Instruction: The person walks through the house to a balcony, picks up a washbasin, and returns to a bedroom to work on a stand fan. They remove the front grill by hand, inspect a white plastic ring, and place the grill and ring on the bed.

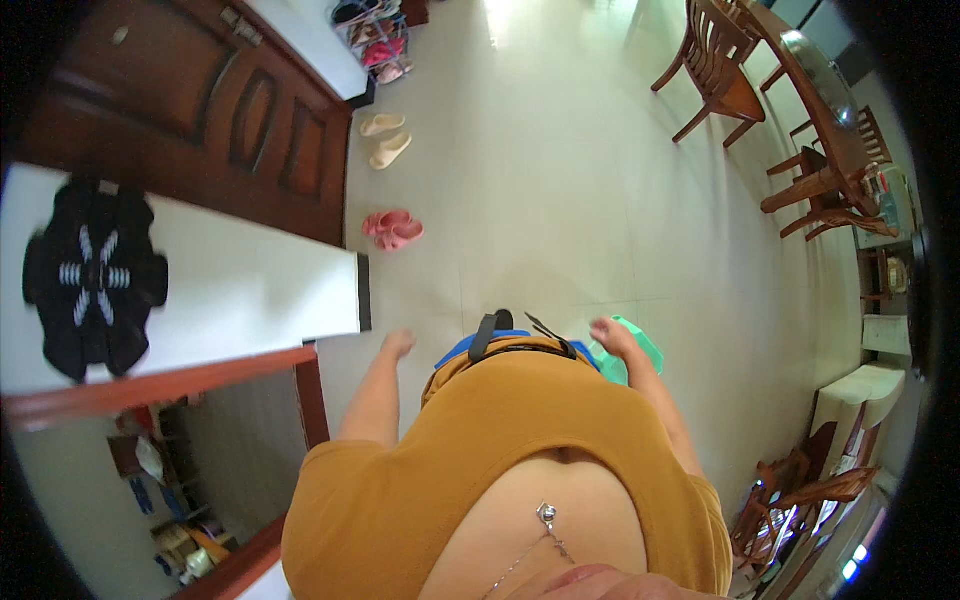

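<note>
My left hand (400, 342) hangs at my left side with loosely curled fingers and nothing visible in it, near the low edge of the white wall (280, 290). My right hand (612, 332) is closed on a mint-green object (640, 355), possibly a plastic bag, hanging at my right side and partly hidden by my body. A mustard top (500, 410) covers my torso, with dark straps and blue fabric showing below it.
A brown door (200, 110) is at left, with pink clogs (392, 230), cream slippers (390, 150) and a shoe rack (380, 40) beside it. A tiled floor (520, 180) stretches ahead. Wooden chairs (720, 85) and a table (820, 110) line the right.
</note>
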Action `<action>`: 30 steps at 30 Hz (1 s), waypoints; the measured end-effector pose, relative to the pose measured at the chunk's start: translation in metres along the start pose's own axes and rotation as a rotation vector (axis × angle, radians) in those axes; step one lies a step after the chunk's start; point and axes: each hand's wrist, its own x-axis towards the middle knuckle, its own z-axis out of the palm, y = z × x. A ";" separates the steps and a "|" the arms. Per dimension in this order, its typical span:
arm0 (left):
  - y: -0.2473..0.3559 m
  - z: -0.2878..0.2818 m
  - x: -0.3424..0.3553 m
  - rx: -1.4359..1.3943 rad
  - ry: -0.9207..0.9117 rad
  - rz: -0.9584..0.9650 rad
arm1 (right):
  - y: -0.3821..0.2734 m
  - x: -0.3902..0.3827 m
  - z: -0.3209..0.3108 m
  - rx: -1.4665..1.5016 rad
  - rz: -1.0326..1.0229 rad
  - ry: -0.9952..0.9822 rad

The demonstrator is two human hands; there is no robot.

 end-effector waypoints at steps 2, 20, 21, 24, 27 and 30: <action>0.140 -0.103 0.042 -0.067 0.386 0.366 | 0.079 0.009 -0.001 -0.040 0.202 0.012; 0.475 -0.376 0.301 -0.199 0.057 0.203 | 0.074 0.491 -0.443 0.133 0.229 0.501; 0.458 -0.385 0.316 -0.364 -0.014 0.084 | 0.029 0.532 -0.499 0.176 0.184 0.473; 0.497 -0.440 0.344 -0.312 -0.044 -0.111 | -0.053 0.623 -0.623 0.196 -0.019 0.563; 0.552 -0.497 0.419 -0.348 -0.166 -0.219 | -0.096 0.685 -0.692 0.395 -0.069 0.575; 0.659 -0.575 0.527 -0.244 -0.198 -0.090 | -0.065 0.754 -0.703 0.349 0.014 0.401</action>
